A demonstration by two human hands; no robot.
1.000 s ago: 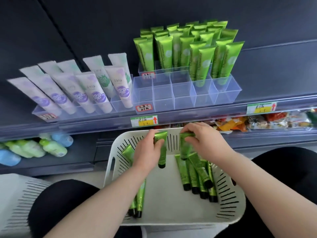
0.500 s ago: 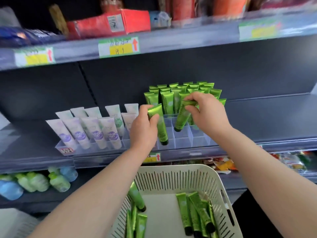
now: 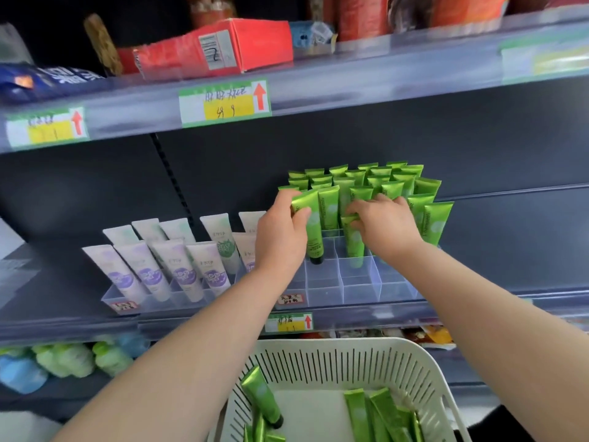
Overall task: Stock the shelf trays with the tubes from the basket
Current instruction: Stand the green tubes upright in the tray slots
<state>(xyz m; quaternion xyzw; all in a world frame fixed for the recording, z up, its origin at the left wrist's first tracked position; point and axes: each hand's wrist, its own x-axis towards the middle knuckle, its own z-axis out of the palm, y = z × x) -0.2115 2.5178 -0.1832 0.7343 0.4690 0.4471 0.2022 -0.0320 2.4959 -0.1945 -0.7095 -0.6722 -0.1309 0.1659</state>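
Observation:
My left hand (image 3: 280, 231) grips a green tube (image 3: 314, 237) by its upper part, cap down, its black cap just inside a cell of the clear divided tray (image 3: 360, 288) on the middle shelf. My right hand (image 3: 385, 228) holds a second green tube (image 3: 354, 247), cap down in the cell to the right. Behind both stand several rows of green tubes (image 3: 376, 183) in the tray's back cells. The front cells are bare. Below, the white slotted basket (image 3: 318, 355) holds several more green tubes (image 3: 379, 413).
A second clear tray (image 3: 110, 296) at the left holds white and purple tubes (image 3: 181, 266). The upper shelf edge (image 3: 318, 81) with price labels overhangs close above. Round bottles (image 3: 63, 358) lie on the lower shelf at left, snack packets at right.
Both hands rose from the basket to the shelf tray, each carrying a green tube. The tubes have gone from hovering over the cells to standing cap down in them.

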